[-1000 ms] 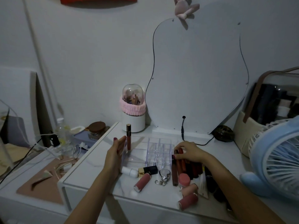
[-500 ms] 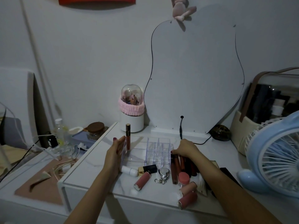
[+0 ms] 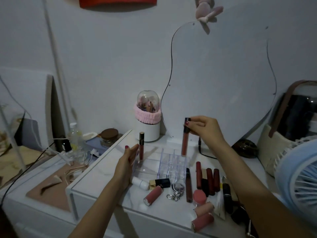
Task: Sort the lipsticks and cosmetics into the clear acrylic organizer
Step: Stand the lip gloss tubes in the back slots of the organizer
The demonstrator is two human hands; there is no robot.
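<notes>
The clear acrylic organizer (image 3: 173,164) stands on the white tabletop (image 3: 109,170). One brown lip gloss tube (image 3: 141,146) stands upright in its left part. My left hand (image 3: 127,162) rests flat against the organizer's left side, fingers apart. My right hand (image 3: 205,129) pinches the dark cap of a reddish lip gloss tube (image 3: 185,140), which hangs upright with its lower end over the organizer's back right slots. Several lipsticks (image 3: 208,180) lie in a pile to the right of the organizer. A pink tube (image 3: 153,195) and a black-and-gold lipstick (image 3: 160,183) lie in front.
A curvy mirror (image 3: 221,79) leans against the wall behind. A white brush holder with a pink band (image 3: 147,124) stands at the back. A blue fan (image 3: 298,179) and a basket (image 3: 274,145) crowd the right. A keyring (image 3: 177,190) lies among the cosmetics. Cables and a bottle (image 3: 74,134) sit left.
My right hand has risen from the lipstick pile with the reddish lip gloss tube and carried it over the organizer. My left hand has stayed at the organizer's side.
</notes>
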